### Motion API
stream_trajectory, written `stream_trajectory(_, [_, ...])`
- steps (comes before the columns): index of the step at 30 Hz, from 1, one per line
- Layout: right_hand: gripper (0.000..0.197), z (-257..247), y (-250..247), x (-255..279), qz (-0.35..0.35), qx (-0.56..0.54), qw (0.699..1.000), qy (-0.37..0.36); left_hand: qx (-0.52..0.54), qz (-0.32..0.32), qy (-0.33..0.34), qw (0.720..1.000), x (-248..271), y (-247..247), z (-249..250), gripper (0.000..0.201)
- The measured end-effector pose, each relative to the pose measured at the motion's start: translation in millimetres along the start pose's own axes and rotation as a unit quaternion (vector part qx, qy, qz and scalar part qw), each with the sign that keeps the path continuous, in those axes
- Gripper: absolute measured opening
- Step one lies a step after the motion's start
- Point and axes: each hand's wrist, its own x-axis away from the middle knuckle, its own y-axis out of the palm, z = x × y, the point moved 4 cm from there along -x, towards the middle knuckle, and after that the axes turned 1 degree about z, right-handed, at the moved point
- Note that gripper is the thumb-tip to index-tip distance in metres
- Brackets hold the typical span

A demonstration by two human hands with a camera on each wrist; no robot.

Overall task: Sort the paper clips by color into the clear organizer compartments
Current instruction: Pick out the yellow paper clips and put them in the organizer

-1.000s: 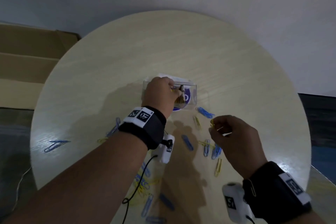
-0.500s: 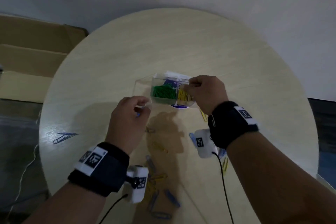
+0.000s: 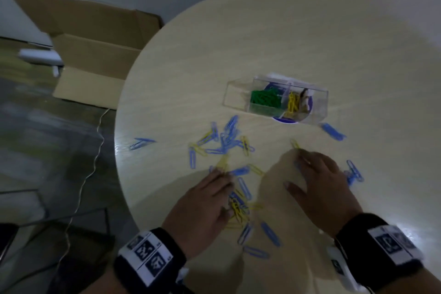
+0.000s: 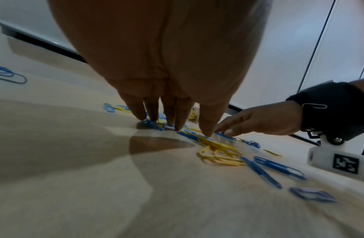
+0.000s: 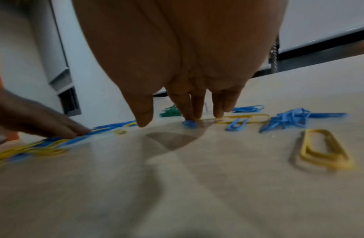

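The clear organizer (image 3: 319,102) stands mid-table, with green clips (image 3: 265,100) in one compartment and yellow clips (image 3: 293,102) in the one beside it. Blue and yellow paper clips (image 3: 224,143) lie scattered in front of it. My left hand (image 3: 210,196) is flat, and its straight fingertips (image 4: 177,127) press on blue clips (image 4: 150,124) beside a yellow pile (image 4: 219,154). My right hand (image 3: 317,179) is also spread flat. Its fingertips (image 5: 189,118) touch a blue clip (image 5: 190,124) and a yellow clip (image 5: 244,118). Neither hand grips anything.
An open cardboard box (image 3: 95,55) stands on the floor to the left of the round table (image 3: 238,43). A thin cable (image 3: 95,150) runs along the floor near the table's left edge. More blue clips (image 3: 331,131) lie right of the organizer.
My right hand has left the organizer and come down to the near clips. My left hand has opened flat onto the pile. The view has swung to the left.
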Motion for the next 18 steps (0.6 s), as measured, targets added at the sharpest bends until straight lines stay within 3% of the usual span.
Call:
stream_trajectory(4, [0.044,-13,5,17,0.028,-0.034,0.998,-0.045,0.067,0.07,0.041,0.994,3,-12,-3,0.028])
stream_trajectory(9, [0.029,-39,-9,-4,0.105,-0.074,0.99,-0.061,-0.012,0.186,-0.072,0.98,-28,-53,-53,0.029])
stream_trajectory(12, [0.027,-68,-4,-34,0.067,-0.099,0.991,-0.067,-0.05,0.148,-0.098,0.983,-49,-54,-74,0.03])
stream_trajectory(18, [0.02,-85,5,-81,-0.022,-0.099,0.992,0.075,-0.024,0.135,-0.18,0.974,-75,-63,-86,0.019])
